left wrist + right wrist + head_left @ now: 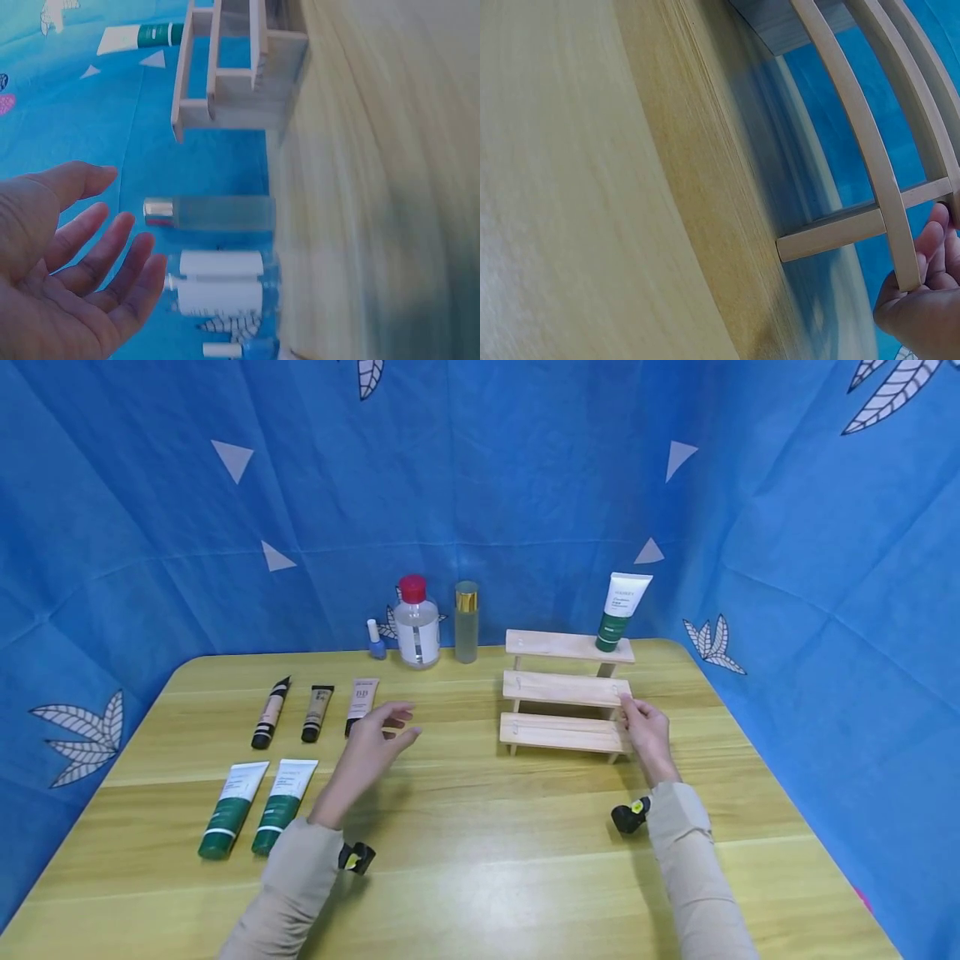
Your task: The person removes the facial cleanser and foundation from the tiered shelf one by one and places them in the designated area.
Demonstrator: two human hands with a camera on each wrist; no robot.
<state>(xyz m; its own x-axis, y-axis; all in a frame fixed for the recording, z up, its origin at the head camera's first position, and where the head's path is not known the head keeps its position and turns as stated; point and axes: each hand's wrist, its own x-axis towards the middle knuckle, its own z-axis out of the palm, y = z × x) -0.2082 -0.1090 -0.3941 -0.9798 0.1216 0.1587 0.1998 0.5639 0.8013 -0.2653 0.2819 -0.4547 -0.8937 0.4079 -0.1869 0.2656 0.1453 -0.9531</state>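
A three-tier wooden display rack (567, 688) stands at the right rear of the table. With curled fingers, my right hand (647, 731) holds the rack's right end by the middle shelf; the right wrist view shows this hand (926, 292) close against the shelf ends. One green-and-white tube (624, 610) stands cap down on the top shelf's right end. My left hand (372, 745) hovers over the table with fingers spread and nothing in them. Nearest to it lies a pink BB cream tube (363, 700), partly hidden behind the hand. In the left wrist view the left hand (82, 270) is loosely bent.
Two green-and-white tubes (228, 806) lie at the left front. Behind them lie a pink-and-black tube (271, 710) and a gold-and-black tube (317, 714). Along the back edge stand a nail polish bottle (377, 643), a red-capped clear bottle (417, 631) and a gold-collared bottle (467, 631).
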